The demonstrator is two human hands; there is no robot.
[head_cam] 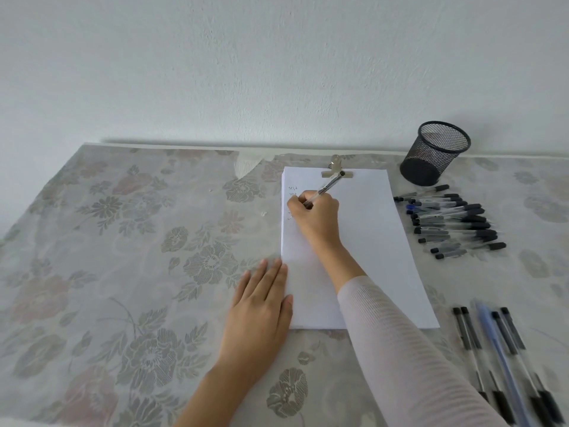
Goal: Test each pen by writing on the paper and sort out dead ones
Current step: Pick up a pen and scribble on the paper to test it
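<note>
On the clipped paper [363, 241], right hand [315, 215] fingers clamped on clear black-capped pen [329, 187], left hand [261, 300] fingers flat together

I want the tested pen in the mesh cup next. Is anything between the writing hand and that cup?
Nothing visible: only bare paper lies between the pen in the right hand and the mesh cup; the pen pile sits aside.

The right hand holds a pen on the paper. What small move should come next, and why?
Probably lift the pen slightly to check whether it left ink. The right hand grips it against the paper beside a few faint written lines, its tip hidden by the hand, while the left hand presses flat on the sheet's edge.
</note>
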